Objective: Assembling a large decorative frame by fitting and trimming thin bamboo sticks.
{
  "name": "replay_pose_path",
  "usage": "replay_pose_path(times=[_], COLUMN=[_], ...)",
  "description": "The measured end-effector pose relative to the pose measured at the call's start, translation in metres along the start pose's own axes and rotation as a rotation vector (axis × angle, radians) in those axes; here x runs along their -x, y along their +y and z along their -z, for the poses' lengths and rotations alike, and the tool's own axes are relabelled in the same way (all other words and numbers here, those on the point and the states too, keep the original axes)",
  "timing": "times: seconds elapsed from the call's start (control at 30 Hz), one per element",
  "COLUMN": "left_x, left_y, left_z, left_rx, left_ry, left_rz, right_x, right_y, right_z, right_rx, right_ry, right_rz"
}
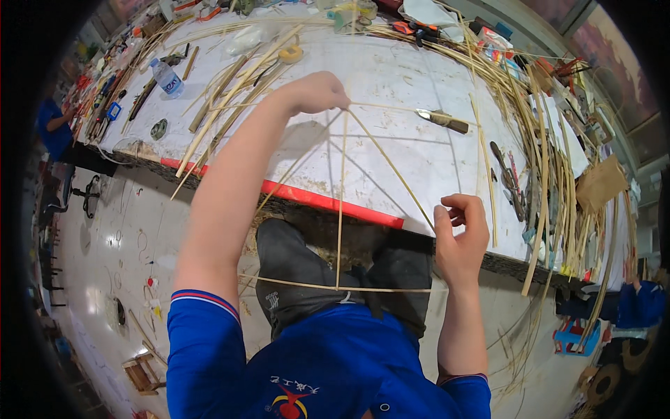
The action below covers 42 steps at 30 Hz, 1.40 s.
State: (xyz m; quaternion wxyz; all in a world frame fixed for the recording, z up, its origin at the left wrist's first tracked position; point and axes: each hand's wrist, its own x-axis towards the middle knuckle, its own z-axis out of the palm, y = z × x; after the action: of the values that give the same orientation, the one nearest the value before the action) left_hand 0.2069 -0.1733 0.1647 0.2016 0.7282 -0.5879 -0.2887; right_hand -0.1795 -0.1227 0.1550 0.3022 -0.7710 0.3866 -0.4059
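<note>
A light frame of thin bamboo strips [341, 202] spreads out in front of me, with strips fanning down from one joint near its top. My left hand [319, 93] is closed on the frame at that joint, its fingertips partly hidden behind the hand. Beside the lower end of the right slanting strip [392, 165] is my right hand [462, 237], fingers loosely curled and thumb apart; it does not appear to grip the strip. A crosswise strip [384, 289] passes over my lap. Beyond the frame, a knife [447, 121] lies on the white-covered table [412, 77].
Bamboo strips lie in bundles at left [227, 105] and right [541, 167]. A water bottle [167, 78], a yellow tape roll [290, 54] and pliers [508, 178] rest on the table. Red tape [328, 202] lines its near edge. Other people stand at both sides.
</note>
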Motion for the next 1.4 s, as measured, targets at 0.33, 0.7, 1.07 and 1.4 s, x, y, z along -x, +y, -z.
replay_pose_path(times=[0.33, 0.7, 1.07, 1.4], left_x=[0.049, 0.080, 0.052, -0.004], left_y=[-0.039, -0.064, -0.089, -0.104], left_z=[0.097, 0.141, 0.008, -0.049], left_rx=[0.152, 0.364, 0.895, 0.696], left_ry=[0.426, 0.766, 0.745, 0.743], left_rz=[0.158, 0.473, 0.609, 0.674], right_x=[0.033, 0.033, 0.075, 0.100], right_y=[-0.039, -0.025, 0.057, 0.086], right_z=[0.024, 0.000, 0.006, 0.016], right_rx=[-0.153, -0.094, -0.260, -0.615], right_ry=[-0.001, -0.162, -0.447, -0.434], right_rz=[0.178, 0.087, -0.501, -0.821])
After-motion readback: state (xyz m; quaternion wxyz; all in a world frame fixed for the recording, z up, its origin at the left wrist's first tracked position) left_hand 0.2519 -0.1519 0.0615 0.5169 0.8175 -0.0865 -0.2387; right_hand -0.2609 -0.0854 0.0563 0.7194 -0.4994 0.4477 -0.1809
